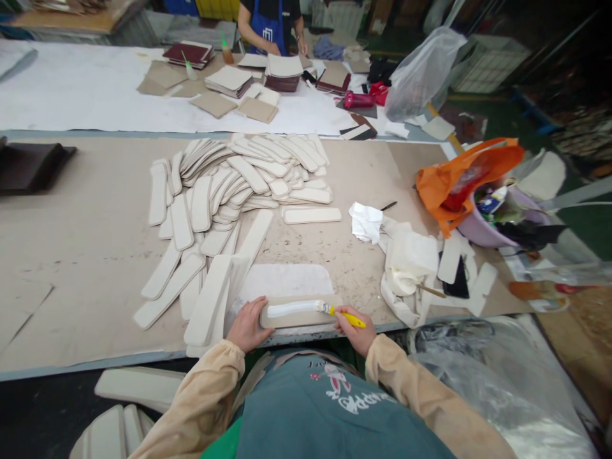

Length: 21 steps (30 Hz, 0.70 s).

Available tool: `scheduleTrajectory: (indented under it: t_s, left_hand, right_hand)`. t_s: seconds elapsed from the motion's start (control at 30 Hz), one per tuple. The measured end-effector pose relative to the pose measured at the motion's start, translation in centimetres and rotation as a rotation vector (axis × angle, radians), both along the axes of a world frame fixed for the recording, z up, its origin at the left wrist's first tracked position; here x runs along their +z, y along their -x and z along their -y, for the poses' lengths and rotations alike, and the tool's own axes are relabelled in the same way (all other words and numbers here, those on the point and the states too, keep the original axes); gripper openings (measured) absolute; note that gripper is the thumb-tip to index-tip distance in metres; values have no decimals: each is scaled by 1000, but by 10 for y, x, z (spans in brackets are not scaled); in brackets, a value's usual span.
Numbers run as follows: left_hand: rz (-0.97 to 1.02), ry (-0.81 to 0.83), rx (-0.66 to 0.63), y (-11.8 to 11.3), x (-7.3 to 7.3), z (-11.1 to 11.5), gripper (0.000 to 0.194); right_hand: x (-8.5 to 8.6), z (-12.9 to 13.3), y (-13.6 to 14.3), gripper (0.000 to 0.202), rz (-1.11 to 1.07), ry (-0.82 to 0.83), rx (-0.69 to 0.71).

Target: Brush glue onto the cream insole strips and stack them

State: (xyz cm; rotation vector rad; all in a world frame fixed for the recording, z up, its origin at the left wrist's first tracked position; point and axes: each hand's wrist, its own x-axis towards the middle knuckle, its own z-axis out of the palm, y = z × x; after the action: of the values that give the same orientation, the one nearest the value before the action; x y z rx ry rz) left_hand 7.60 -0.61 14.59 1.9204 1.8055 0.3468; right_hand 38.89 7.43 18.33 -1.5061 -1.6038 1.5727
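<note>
In front of me lies a beige rounded strip [291,320], with a streak of wet-looking white coating along its middle. My left hand [249,324] grips the strip's left end, thumb at the near edge. The yellow handle of a small paintbrush [352,319] is in my right hand [356,331]. Its bristles touch the white streak near the right end. Beneath and behind the strip is a white sheet [287,280]. Long pale strips [210,299] are stacked just beyond my left hand.
A large heap of similar pale pieces [248,172] covers the table's middle. To the right stand a white tub [415,255], crumpled white tissue [366,222], an orange bag [468,178] and a lilac basin [492,223]. Across the far table, a person in a blue apron [268,29] stands by stacked panels.
</note>
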Motion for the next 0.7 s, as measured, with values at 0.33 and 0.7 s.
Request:
scheduleTrajectory:
  t_s: [0.33, 0.7]
  left_hand:
    - [10, -9, 0, 1, -1, 1, 67]
    - [54, 14, 33, 0, 3, 1, 73]
  right_hand:
    - [20, -1, -26, 32, 150, -139, -38]
    - [14, 10, 78, 25, -194, 76, 254]
